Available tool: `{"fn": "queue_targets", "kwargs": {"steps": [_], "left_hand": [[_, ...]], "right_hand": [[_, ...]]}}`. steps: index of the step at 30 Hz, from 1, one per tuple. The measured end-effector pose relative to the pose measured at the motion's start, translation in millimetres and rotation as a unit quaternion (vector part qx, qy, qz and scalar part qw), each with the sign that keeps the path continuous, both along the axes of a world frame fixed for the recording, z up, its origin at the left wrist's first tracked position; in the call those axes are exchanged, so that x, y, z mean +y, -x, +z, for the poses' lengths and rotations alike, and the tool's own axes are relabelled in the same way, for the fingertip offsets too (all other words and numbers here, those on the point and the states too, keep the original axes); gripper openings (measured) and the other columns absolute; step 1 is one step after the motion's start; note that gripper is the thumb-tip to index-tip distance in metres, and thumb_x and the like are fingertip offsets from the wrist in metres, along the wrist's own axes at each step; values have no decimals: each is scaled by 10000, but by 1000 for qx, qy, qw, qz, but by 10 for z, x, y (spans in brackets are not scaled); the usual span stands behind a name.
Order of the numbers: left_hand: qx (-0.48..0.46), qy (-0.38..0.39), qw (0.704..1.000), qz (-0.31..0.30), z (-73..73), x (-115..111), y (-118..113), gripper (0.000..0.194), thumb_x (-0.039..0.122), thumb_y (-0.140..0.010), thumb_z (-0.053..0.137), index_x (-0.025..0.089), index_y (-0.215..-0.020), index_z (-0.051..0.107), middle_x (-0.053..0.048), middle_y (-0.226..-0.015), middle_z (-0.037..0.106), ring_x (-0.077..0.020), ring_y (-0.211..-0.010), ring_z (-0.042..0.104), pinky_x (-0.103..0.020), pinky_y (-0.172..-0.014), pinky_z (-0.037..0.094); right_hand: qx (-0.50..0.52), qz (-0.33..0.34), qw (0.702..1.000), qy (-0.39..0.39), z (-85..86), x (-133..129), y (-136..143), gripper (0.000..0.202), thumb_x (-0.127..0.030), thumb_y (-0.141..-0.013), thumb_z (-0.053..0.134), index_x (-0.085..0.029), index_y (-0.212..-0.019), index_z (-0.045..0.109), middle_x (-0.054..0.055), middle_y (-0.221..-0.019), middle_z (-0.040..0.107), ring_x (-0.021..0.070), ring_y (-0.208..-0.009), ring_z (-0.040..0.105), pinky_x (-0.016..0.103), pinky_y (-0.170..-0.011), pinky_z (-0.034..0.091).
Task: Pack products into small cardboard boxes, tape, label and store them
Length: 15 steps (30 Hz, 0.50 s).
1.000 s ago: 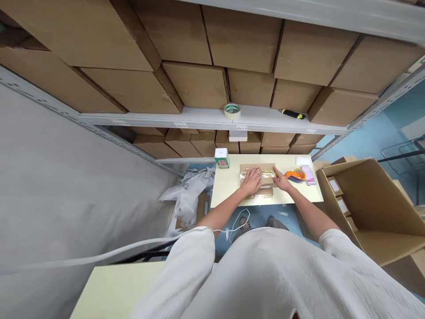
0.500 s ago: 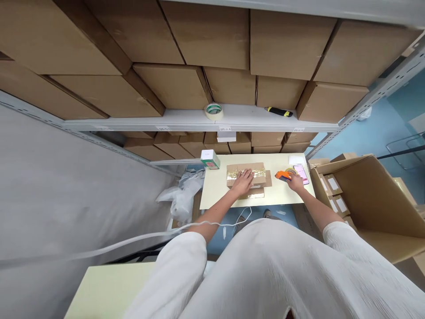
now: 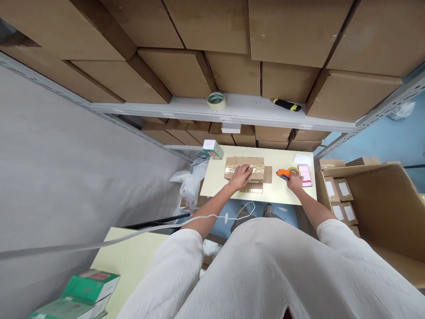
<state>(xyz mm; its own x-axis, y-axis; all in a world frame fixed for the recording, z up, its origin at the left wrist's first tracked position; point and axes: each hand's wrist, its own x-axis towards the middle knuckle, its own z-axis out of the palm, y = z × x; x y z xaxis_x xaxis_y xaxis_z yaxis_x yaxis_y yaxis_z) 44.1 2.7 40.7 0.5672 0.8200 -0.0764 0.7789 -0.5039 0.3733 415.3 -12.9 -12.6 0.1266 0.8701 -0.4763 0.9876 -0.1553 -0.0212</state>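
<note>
right hand (image 3: 295, 182) has left the carton (image 3: 244, 161), gripping the tape dispenser (image 3: 283, 173)

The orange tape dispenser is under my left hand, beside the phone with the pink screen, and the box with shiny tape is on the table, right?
Not quite: the head view shows the orange tape dispenser under your right hand, not your left hand. It is beside the phone, and the box with shiny tape is on the table.

Cardboard boxes (image 3: 280, 31) pack a metal shelf (image 3: 247, 103) with labels along its front edge, above a small pale worktable (image 3: 215, 186) and beside a large open carton (image 3: 381, 208), in what appears to be a storeroom or packing area.
</note>
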Motion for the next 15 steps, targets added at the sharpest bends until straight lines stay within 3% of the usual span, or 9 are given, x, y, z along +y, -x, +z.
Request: {"fn": "queue_targets", "kwargs": {"steps": [5,9,12,15], "left_hand": [[-5,7,1000,-7,31,34,25,683,261,-942,690,227,-1607,538,-192,-1617,497,-381,-1524,439,-559,-1287,341],[-13,13,1000,-17,52,62,79,689,265,-939,697,245,-1609,539,-172,-1635,515,-370,-1537,453,-552,-1294,342],[-27,16,999,-31,56,79,146,705,240,-926,702,261,-1611,539,-156,-1659,517,-353,-1555,453,-551,-1299,334],[-28,15,999,-44,62,78,213,711,217,-931,687,275,-1621,529,-138,-1691,503,-348,-1583,427,-569,-1300,311]], "right_hand": [[52,-5,998,-45,151,-31,40,553,-273,-1029,469,-169,-1570,517,219,-1448,654,391,-1370,527,542,-1115,329],[145,-31,983,-104,440,40,56,532,-352,-1035,481,-189,-1527,598,200,-1430,692,405,-1344,579,587,-1128,380],[264,-54,955,-121,743,164,80,516,-429,-1020,504,-187,-1444,671,167,-1369,731,368,-1236,653,532,-1087,466],[412,-83,902,-99,1079,318,172,506,-470,-962,569,-195,-1357,726,107,-1217,785,305,-1079,701,431,-971,548]]}}
